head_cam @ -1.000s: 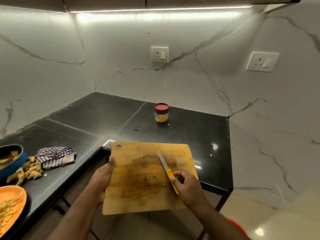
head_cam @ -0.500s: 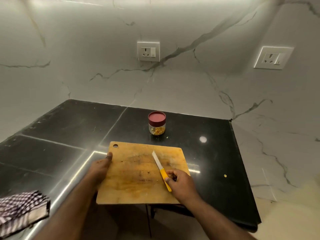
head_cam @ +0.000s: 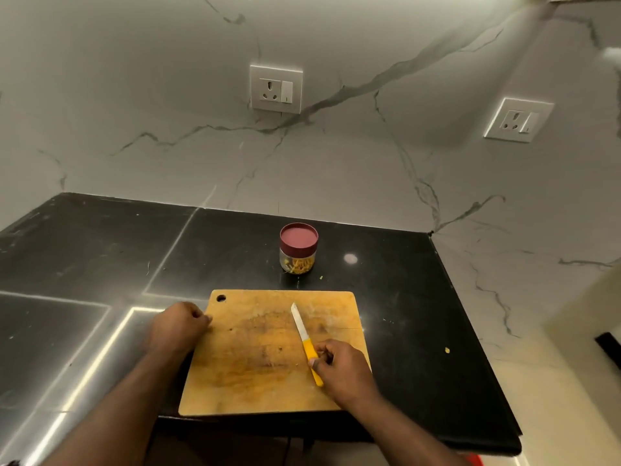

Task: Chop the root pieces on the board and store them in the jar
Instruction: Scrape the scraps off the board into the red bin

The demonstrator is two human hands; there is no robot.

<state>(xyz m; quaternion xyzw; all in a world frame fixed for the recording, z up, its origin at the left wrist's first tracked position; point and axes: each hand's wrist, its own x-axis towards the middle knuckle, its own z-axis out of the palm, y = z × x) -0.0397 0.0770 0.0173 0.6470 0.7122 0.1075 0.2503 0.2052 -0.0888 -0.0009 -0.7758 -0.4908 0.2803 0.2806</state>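
The cutting board point(head_cam: 265, 351) lies flat on the black counter point(head_cam: 420, 331). The left hand point(head_cam: 176, 327) grips its left edge. The right hand point(head_cam: 342, 368) grips the knife point(head_cam: 305, 341) — blade resting on the board. The jar point(head_cam: 298, 247) stands lidded just behind the board — chopped pieces inside.

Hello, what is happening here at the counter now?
A person stands at a black counter with a wooden cutting board lying on it. The left hand grips the board's left edge. The right hand holds a small knife with a yellow handle, its blade lying over the board. The board bears almost nothing but stains and tiny scraps. Behind it stands a small jar, red lid on, with yellow chopped pieces inside.
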